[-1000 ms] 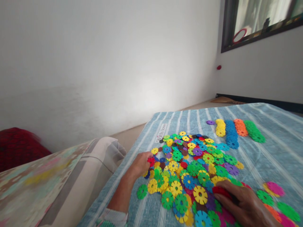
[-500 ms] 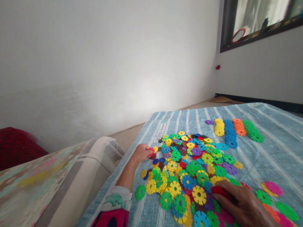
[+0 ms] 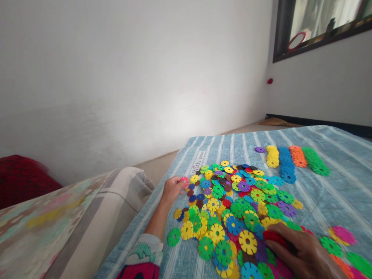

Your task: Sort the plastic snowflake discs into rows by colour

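At the left edge of a heap of colourful notched plastic discs [image 3: 216, 231], my left hand [image 3: 172, 190] pinches a pinkish-red disc [image 3: 184, 181] between thumb and fingers, just beside a yellow one. My right hand [image 3: 305, 252] is over the near right part of the heap, its fingers closed on several red discs [image 3: 274, 237] held together. Part of that red bunch is hidden by the fingers. Yellow, green, blue, purple and brown discs lie mixed between the two hands.
Beyond the heap are overlapping rows of yellow [image 3: 272, 156], blue [image 3: 286, 164], orange [image 3: 298, 156] and green discs [image 3: 315, 161], with a single purple disc [image 3: 260, 150] beside them. All lie on a blue striped cloth [image 3: 334, 197]. A patterned bed cover [image 3: 43, 228] is at the left.
My left hand has drawn the pinkish-red disc slightly away from the heap's edge and tilted it up. My right hand keeps its grip on the red discs. The view has shifted slightly.
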The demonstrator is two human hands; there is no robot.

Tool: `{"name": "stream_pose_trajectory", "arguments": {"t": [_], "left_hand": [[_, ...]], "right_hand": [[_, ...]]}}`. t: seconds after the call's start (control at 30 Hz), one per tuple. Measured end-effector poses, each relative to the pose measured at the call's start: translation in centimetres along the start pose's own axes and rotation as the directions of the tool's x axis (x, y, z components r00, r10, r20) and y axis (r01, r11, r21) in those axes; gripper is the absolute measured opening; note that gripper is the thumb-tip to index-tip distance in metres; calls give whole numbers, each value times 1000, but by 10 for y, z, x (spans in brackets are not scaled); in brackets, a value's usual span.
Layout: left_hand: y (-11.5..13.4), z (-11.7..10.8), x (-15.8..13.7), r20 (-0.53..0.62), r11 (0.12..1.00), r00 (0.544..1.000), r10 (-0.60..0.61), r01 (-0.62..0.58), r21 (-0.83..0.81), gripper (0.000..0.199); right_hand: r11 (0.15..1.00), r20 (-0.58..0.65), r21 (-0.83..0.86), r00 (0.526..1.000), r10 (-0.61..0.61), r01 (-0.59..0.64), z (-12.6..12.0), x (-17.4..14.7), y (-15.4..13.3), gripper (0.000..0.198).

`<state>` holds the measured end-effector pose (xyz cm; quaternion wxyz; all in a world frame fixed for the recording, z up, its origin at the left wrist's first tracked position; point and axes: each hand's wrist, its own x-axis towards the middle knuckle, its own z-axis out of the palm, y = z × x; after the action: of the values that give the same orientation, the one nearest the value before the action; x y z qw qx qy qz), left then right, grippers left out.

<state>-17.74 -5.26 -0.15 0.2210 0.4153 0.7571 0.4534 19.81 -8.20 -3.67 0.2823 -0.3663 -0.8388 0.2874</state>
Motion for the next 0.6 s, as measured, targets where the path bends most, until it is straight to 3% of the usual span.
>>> {"name": "stream_pose_trajectory", "arguments": {"t": [0.6], "left_hand": [[-6,6,-10,-90,995,994,63,-69,-66,28]], "right_hand": [[998,-56,-10,997,-55,55,10,-3,17,22]]}}
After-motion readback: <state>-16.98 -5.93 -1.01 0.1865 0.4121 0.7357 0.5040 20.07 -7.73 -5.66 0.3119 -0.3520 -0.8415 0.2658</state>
